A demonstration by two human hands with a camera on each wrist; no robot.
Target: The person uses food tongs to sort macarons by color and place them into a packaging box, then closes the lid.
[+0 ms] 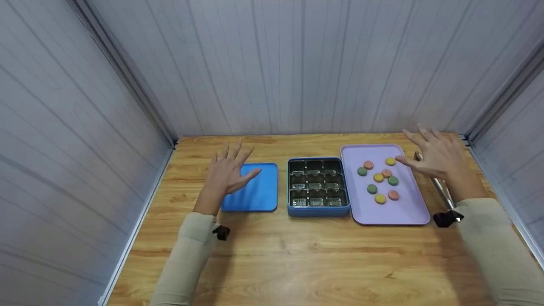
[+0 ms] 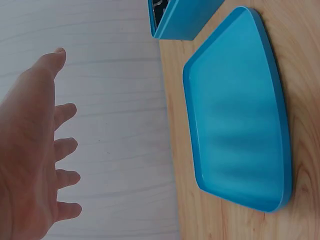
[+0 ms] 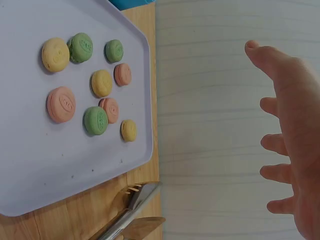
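My left hand (image 1: 228,170) (image 2: 35,150) hovers with fingers spread over the left part of a blue tin lid (image 1: 254,189) (image 2: 240,110) lying flat on the table; it holds nothing. My right hand (image 1: 433,154) (image 3: 290,135) floats open above the right edge of a lilac tray (image 1: 408,208) (image 3: 45,170) that carries several small macarons (image 1: 378,177) (image 3: 101,82) in orange, green and yellow. Between lid and tray stands a blue tin (image 1: 318,210) (image 2: 185,20) with a dark compartmented insert, all cells bare.
Metal tongs (image 1: 440,187) (image 3: 131,210) lie on the wooden table (image 1: 297,259) right of the tray, partly under my right hand. Grey panelled walls (image 1: 297,63) close the table on three sides. Bare wood stretches along the front.
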